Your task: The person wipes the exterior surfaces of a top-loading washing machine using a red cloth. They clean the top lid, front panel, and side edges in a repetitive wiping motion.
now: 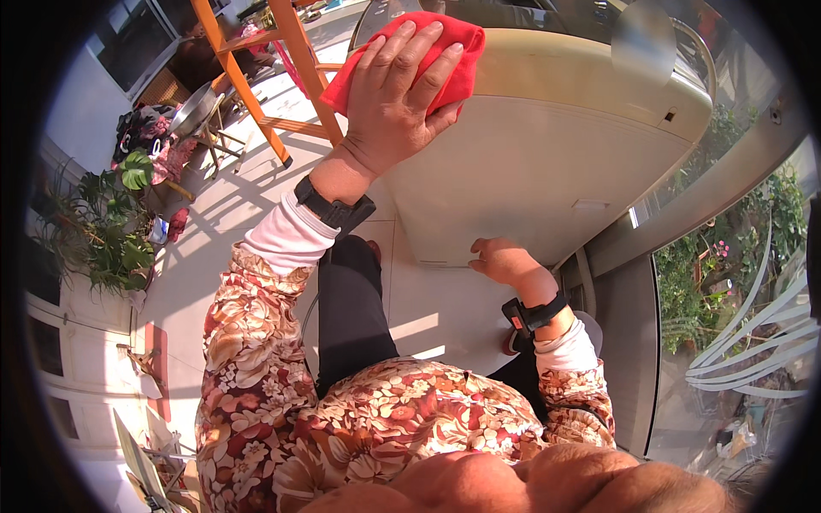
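My left hand (404, 90) presses a folded red cloth (471, 48) onto the near top edge of a washing machine (487, 167), toward its left end. The fingers lie spread over the cloth, and the part of the machine beneath it is hidden. The machine has a pale body and a yellowed top rim (551, 64). Lower down, beside the bottom of its front panel, is my right hand (503, 260), with nothing in it and its fingers slightly bent and apart. Whether those fingertips touch the panel I cannot tell. Both wrists wear black straps.
An orange stepladder (256, 115) stands left of the machine. Potted plants (109, 231), a metal basin (194, 110) and heaped clothes (173, 157) are farther left. A glass wall with a metal frame (705, 199) runs along the right. A grey hose (585, 279) hangs beside the machine.
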`<state>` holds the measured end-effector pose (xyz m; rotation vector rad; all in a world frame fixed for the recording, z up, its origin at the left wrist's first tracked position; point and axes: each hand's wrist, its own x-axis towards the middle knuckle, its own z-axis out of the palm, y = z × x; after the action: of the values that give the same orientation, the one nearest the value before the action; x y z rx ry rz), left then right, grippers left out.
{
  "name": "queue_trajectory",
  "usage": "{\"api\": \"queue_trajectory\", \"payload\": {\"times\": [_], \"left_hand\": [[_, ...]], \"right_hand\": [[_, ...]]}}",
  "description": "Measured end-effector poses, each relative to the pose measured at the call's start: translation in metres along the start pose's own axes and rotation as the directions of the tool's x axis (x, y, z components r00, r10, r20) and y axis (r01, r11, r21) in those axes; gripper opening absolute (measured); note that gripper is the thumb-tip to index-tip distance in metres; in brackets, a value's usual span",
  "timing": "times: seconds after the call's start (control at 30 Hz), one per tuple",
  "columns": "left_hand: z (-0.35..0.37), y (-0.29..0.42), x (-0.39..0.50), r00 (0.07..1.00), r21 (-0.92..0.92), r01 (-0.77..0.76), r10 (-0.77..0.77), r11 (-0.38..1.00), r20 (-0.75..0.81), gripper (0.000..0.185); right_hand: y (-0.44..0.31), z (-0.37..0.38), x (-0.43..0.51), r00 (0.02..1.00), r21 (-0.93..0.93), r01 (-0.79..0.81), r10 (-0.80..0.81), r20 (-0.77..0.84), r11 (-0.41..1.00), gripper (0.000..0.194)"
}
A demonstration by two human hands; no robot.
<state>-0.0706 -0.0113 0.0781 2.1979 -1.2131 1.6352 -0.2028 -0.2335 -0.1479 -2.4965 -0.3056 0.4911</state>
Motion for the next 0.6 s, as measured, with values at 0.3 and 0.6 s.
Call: {"api": "queue_trajectory", "payload": {"times": [0.3,0.6], "left_hand": [[-0.001,0.003,0.040,0.997,-0.090,-0.083,0.082,0.993,-0.018,0.067],[0.059,0.074,0.125,0.976,-0.214,-0.217,0.218,0.952,-0.018,0.066]], "right_hand": [[0.012,0.009,-0.008,0.998,-0.107,0.040,-0.046,-0.048,0.993,0.041],[0.018,0.014,-0.010,0.996,-0.107,0.059,-0.065,-0.055,0.993,0.040]]}}
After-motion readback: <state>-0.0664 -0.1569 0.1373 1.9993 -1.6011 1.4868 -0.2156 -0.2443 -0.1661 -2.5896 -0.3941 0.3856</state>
